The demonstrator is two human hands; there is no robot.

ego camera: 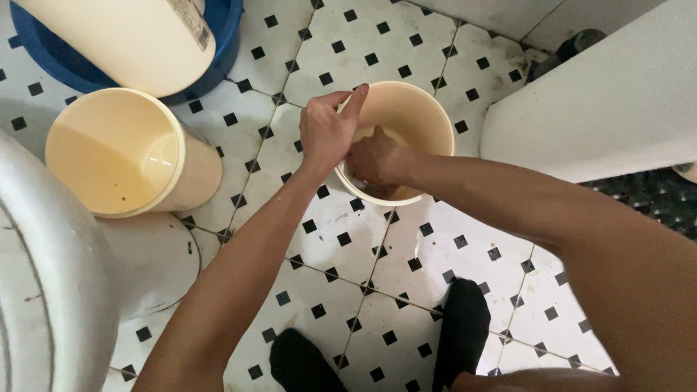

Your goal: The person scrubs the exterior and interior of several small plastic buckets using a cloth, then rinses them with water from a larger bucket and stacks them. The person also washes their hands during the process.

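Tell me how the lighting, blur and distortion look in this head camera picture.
Head view: soft, dim indoor light, no hard shadows; the tiled floor is fairly sharp. A pale sheen lies inside the tilted bucket. The right hand sits shaded inside the cream bucket, the left hand grips its rim. The near white curved fixture looks stretched and soft.

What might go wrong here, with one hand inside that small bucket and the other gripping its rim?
The small bucket stands on the tiled floor, steadied only by the left hand on its rim; a hard push from the right hand inside could tip or slide it. Any spill would probably make the tiles slippery under the person's dark-socked feet. The second cream bucket stands close by the left elbow's path.
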